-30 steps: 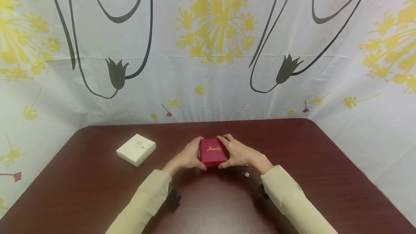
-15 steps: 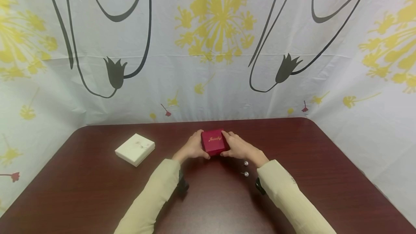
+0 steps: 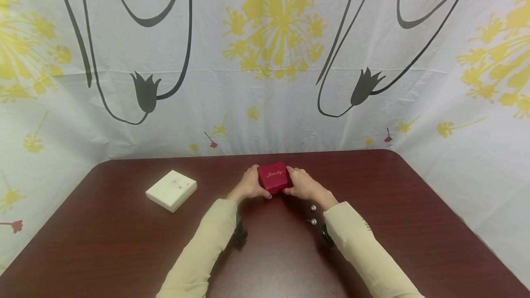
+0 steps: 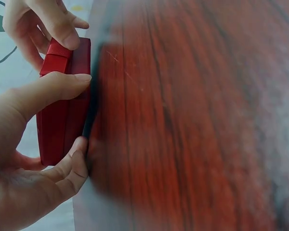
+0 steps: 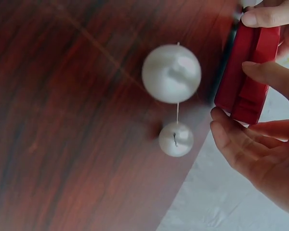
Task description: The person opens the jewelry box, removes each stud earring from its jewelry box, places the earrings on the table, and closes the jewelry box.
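Note:
Both hands hold a red jewelry box point(image 3: 274, 177) near the back of the table, with gold lettering on its lid. My left hand point(image 3: 251, 184) grips its left side, thumb on the front and fingers around the side. On the opposite side, my right hand point(image 3: 304, 185) holds the box, its thumb on the front face in the right wrist view. Two pearl earrings lie to the right of the box and nearer to me: one pearl earring point(image 3: 313, 208) by the right wrist, another pearl earring point(image 3: 313, 221) just in front. The box's inside is hidden.
A white box point(image 3: 171, 190) with a small printed design lies at the left. All this rests on a dark red-brown wooden table point(image 3: 103, 224). Behind its back edge hangs a patterned white curtain point(image 3: 248, 82).
The red jewelry box has moved away from me toward the back edge and turned slightly counter-clockwise, both hands still on it. Both pearl earrings now show fully beside the right wrist.

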The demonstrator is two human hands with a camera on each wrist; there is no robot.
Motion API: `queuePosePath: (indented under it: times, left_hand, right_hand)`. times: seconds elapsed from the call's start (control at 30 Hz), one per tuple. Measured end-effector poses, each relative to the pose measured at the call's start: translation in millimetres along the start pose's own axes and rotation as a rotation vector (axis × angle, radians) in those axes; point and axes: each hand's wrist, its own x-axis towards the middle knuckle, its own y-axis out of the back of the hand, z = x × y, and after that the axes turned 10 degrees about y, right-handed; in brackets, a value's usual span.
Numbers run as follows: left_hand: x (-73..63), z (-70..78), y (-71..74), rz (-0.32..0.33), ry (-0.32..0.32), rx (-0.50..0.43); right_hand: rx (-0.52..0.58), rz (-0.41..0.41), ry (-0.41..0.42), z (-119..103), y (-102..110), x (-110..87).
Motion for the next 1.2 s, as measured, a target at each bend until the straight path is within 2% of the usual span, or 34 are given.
queuePosePath:
  times: [0.17, 0.5, 0.8, 1.03, 1.2]
  left_hand:
    - [2.4, 3.5, -2.2, 0.009, 0.027, -0.002]
    - [6.2, 7.1, -7.9, 0.012, 0.074, 0.026]
    - [5.5, 11.0, -9.9, 0.007, 0.148, 0.023]
    - [2.6, 11.2, -10.3, 0.022, 0.153, -0.003]
    - [-1.3, 8.3, -7.6, 0.039, 0.117, -0.024]
  right_hand:
    - [-0.017, 0.021, -0.028, 2, -2, 3.1]
    - [-0.013, 0.008, -0.126, 2, -5, 5.2]
    - [0.019, 0.019, -0.168, 1, -8, 7.1]
    - [0.004, 0.048, -0.159, 0, -9, 6.2]
    - [-0.019, 0.055, -0.148, -1, -8, 4.0]
